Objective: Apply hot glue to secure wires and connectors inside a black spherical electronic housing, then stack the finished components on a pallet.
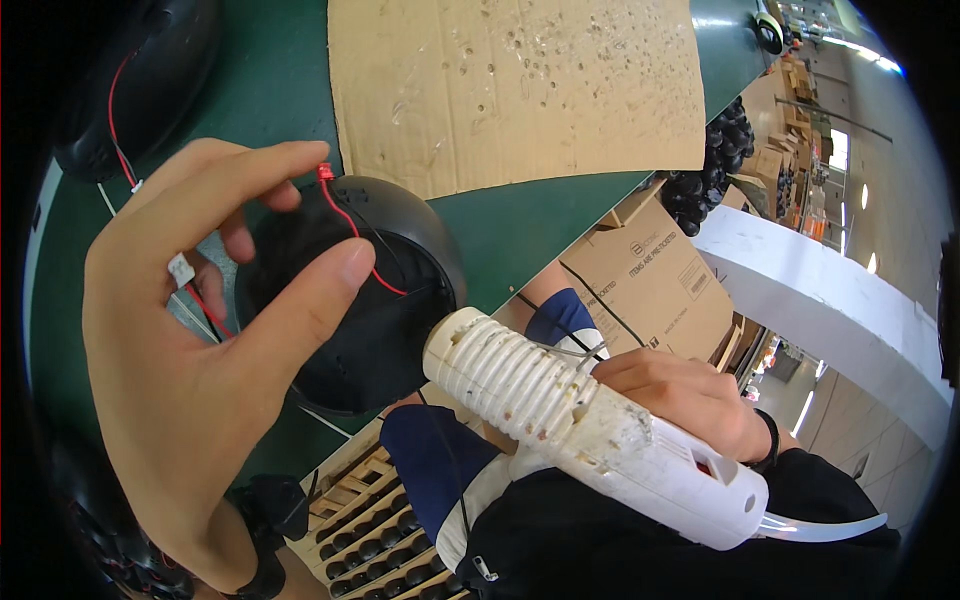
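My left hand [220, 320] arches over a rounded black plastic housing [370, 340], with thumb and index finger apart and the other fingers loosely curled. At the index fingertip is a small red connector [325, 172], its red wire [345, 215] running down into the housing. A white connector [181, 268] with red and white wires lies against the inside of that hand, not visibly pinched. My right hand [690, 395] is closed on a worn white hot glue gun [600, 430]. Its ribbed front end points at the housing; the handle is hidden. A clear glue stick [825, 527] protrudes from the back.
A green tabletop [540, 225] carries a stained cardboard sheet [520, 90] and another black housing [145, 80] with red and white wires at far left. Beyond its edge are a cardboard box [650, 280], black round parts [725, 140] and a wooden crate [350, 500] holding several black parts.
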Demonstrator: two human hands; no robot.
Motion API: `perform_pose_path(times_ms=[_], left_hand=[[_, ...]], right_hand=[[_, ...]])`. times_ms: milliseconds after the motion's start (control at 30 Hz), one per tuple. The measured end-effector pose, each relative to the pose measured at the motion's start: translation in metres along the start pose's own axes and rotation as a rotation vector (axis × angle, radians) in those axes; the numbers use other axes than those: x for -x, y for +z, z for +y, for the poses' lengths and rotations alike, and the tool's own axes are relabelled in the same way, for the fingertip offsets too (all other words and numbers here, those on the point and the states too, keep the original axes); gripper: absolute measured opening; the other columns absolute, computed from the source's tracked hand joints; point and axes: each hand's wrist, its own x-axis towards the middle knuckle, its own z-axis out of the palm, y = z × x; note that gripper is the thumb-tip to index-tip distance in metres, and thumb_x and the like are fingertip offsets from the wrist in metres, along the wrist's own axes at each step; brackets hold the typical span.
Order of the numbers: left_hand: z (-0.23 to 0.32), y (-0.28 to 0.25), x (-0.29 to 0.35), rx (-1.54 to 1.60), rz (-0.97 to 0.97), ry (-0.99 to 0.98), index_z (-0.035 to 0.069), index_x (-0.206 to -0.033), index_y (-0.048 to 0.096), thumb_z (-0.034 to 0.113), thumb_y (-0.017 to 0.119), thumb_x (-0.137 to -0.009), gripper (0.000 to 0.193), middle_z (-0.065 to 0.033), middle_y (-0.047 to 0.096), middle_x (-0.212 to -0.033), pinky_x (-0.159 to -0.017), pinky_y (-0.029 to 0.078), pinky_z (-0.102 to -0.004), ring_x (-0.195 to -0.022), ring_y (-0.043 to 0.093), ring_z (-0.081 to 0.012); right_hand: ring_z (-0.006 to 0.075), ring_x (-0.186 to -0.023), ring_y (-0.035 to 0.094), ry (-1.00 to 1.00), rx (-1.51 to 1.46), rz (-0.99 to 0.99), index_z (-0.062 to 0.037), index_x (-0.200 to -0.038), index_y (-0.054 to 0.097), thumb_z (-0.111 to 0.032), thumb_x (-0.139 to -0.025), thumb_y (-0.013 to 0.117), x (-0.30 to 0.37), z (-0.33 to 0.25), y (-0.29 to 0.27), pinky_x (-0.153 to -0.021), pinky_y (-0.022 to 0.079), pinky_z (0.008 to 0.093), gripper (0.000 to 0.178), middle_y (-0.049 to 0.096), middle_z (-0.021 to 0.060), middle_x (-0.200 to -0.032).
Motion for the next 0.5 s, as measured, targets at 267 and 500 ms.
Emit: perform_pose_path(times_ms=[267,500], left_hand=[[0.006,0.014,-0.002,0.288,0.059,0.071,0.002,-0.087,0.066,0.003,0.074,-0.078,0.012,0.0000,0.063,-0.079,-0.062,0.040,-0.0172,-0.069,0.055,-0.0043],[0.029,0.018,-0.018,0.730,-0.025,-0.146,0.001,-0.085,0.065,0.000,0.074,-0.080,0.010,-0.0023,0.065,-0.076,-0.060,0.044,-0.0140,-0.067,0.060,-0.0036]], right_hand=[[0.0393,-0.096,0.063,0.030,0.039,-0.047,0.0113,-0.104,0.057,-0.007,-0.082,0.067,-0.007,-0.011,-0.002,-0.085,0.052,0.0435,0.031,0.061,0.0249,-0.104],[0.0392,-0.095,0.063,0.065,0.103,-0.038,0.0114,-0.103,0.057,-0.006,-0.079,0.068,-0.011,-0.024,-0.003,-0.085,0.051,0.0432,0.032,0.061,0.0245,-0.101]])
